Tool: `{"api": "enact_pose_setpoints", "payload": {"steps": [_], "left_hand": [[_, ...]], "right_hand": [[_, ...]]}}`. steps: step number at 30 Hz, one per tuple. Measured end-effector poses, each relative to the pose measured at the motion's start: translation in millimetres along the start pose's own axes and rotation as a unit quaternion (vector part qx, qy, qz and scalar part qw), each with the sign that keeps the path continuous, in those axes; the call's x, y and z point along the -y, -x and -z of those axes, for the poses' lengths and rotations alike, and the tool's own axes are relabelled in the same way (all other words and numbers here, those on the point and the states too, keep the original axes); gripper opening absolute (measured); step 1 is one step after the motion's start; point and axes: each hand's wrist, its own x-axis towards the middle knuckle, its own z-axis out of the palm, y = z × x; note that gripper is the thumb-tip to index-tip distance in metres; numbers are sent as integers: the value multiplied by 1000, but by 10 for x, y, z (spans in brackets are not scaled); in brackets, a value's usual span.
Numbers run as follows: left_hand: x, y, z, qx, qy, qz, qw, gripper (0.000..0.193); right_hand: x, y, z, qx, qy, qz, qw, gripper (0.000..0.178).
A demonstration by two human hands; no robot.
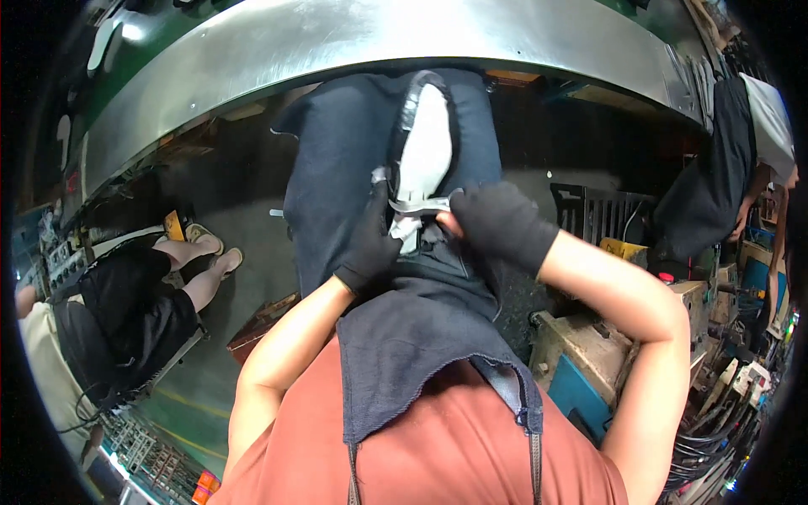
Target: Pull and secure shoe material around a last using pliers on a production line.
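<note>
A shoe piece (pixel 427 139) with a long pale sole-shaped face and a dark, partly shiny rim lies lengthwise on my apron-covered lap, its rounded end pointing away from me. Across its near end runs a thin silvery-grey strap (pixel 421 204). My right hand (pixel 503 220), in a black glove with a bare fingertip showing, is closed on the strap's right end. On the other side, my left hand (pixel 373 244), also gloved in black, is closed around the near left edge of the piece. Crumpled whitish material (pixel 406 229) shows between the hands; its kind is unclear.
A curved metal-topped bench (pixel 337 38) spans the far side, just beyond my knees. One person (pixel 126 324) sits to the left, another (pixel 715 177) to the right. Beside my right elbow stand a worn beige metal box (pixel 581 349) and bundled cables (pixel 707 454).
</note>
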Motion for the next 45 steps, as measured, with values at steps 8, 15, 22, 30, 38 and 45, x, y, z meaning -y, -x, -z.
{"api": "enact_pose_setpoints", "payload": {"steps": [8,15,22,30,38,45], "left_hand": [[348,-146,-200,-39,176,188,965,63],[61,-390,-217,-194,-125,-24,973,67],[-384,-527,353,100,438,166,878,58],[-253,-710,240,50,453,183,871,65],[-185,-688,75,57,470,153,867,69],[-480,-578,95,8,275,162,948,49]], "right_hand": [[-440,-61,134,104,-262,30,959,38],[11,7,573,150,17,67,986,35],[-172,100,-122,-25,-238,176,955,39],[-526,-76,-84,180,-638,-83,744,44],[-219,57,128,-221,40,41,974,35],[-125,189,-29,15,-616,-98,782,43]]}}
